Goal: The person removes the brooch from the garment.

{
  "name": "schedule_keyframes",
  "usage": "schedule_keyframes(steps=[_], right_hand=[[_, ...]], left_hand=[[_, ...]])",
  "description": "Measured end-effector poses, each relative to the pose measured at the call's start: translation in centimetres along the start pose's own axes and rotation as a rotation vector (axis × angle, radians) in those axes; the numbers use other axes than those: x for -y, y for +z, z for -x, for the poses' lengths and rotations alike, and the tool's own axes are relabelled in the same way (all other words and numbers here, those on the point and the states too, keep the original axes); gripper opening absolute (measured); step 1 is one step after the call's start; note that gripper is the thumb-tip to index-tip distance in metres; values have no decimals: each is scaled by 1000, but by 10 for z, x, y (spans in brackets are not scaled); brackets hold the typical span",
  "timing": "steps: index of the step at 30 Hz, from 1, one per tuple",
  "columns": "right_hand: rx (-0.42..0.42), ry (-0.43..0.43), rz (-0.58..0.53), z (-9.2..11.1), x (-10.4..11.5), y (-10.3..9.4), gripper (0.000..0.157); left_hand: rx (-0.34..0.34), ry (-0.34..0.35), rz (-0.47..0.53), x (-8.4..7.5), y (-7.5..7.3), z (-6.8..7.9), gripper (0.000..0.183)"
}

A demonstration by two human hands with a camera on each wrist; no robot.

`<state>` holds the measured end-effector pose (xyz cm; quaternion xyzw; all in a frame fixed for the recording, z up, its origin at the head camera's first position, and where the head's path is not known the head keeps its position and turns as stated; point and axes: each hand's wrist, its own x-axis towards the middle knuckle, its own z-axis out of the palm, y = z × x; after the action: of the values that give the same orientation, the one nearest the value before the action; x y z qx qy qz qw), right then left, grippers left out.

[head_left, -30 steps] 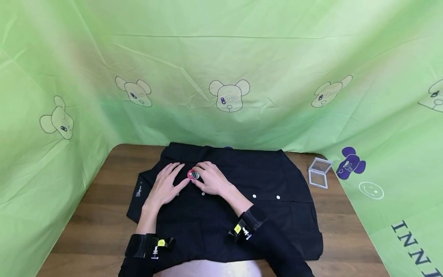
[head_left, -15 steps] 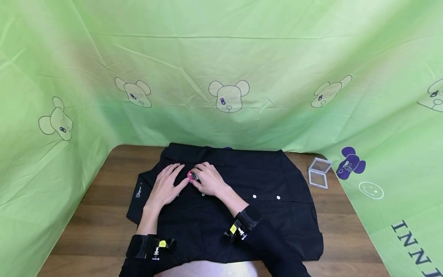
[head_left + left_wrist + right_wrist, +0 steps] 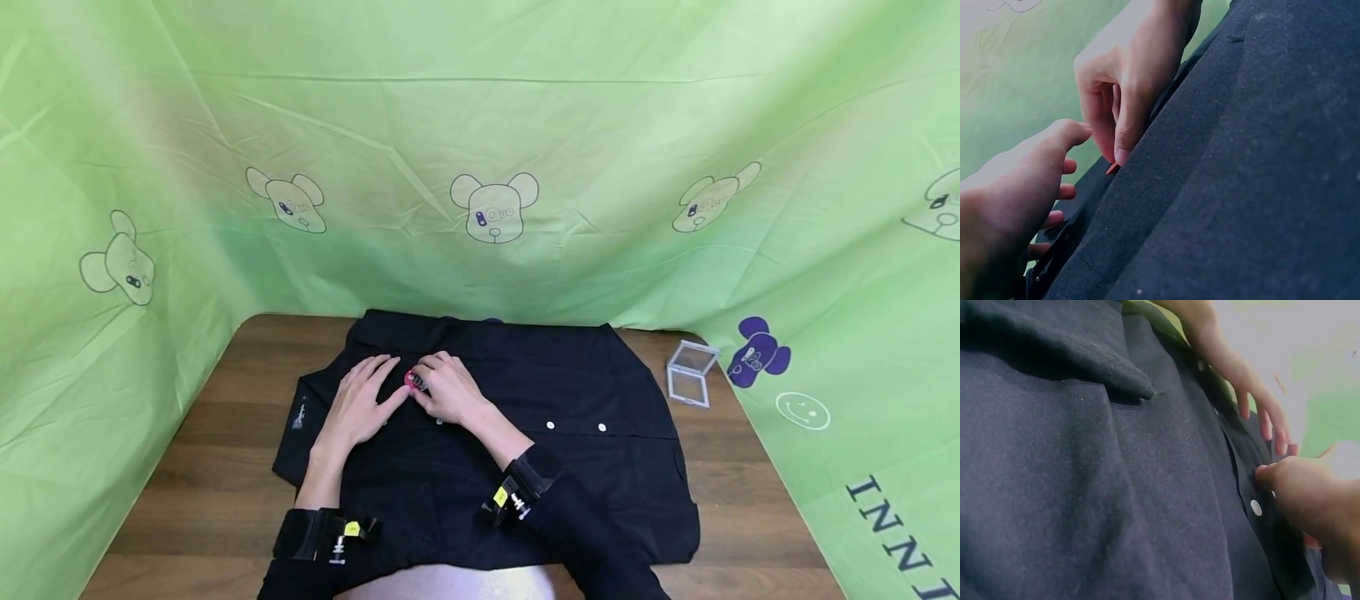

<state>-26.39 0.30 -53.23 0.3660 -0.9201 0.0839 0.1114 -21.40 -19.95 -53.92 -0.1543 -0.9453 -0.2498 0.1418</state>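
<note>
At the near edge two dark sleeves come in, the left sleeve (image 3: 292,581) and the right sleeve (image 3: 607,542), each with a black wrist strap (image 3: 297,533) bearing a yellow tag (image 3: 352,528). Beyond them a black shirt (image 3: 600,483) lies spread over the brown wooden counter (image 3: 738,508), a row of white buttons (image 3: 551,425) running crosswise along its front. A small pale print (image 3: 300,412) shows at the shirt's left end.

The left hand (image 3: 360,408) rests on the shirt with its fingers apart, the thumb reaching towards the right hand (image 3: 450,392). Between the two hands, above the button line, is a small red round piece (image 3: 409,380) with a dark and white pattern, partly covered by the right hand. The right hand's thumb and fingers are pinched on it; the left wrist view shows just a sliver of red beneath their tips. The left thumb is just beside it, and I cannot tell whether it touches.

Well apart, near the counter's far right corner, an unfolded clear case (image 3: 686,372) with a pale frame lies beside the shirt. Farthest back hangs a green cloth (image 3: 495,108), printed with outlined bear heads (image 3: 495,212), a purple bear (image 3: 757,358) and a white smiley face (image 3: 802,411)
</note>
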Motion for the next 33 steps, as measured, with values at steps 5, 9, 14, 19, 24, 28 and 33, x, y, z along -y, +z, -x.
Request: schedule_keyframes(steps=[5,9,14,19,24,28,33], right_hand=[[-6,-8,-2,0,0,-1,37],[-3,-11,-29,0,-1,-3,37],[-27,-43,-88,-1,-4,-7,35],[-48,-69,-133,-3,-9,-11,34],[-42,-59,-174,-6,-11,-14,33],[-34,-41,-233,-6,-12,-18,33],[-46,-30,-308,-6,-13,-22,29]], left_hand=[[1,-1,-1,-1,0,0,64],[-13,26,13,-2,1,0,61],[-41,61,49,-2,2,-1,52],[-86,91,82,-2,2,-2,45],[-157,148,95,-1,3,-4,38],[-191,162,125,0,4,-4,34],[-221,176,147,-2,6,-6,30]])
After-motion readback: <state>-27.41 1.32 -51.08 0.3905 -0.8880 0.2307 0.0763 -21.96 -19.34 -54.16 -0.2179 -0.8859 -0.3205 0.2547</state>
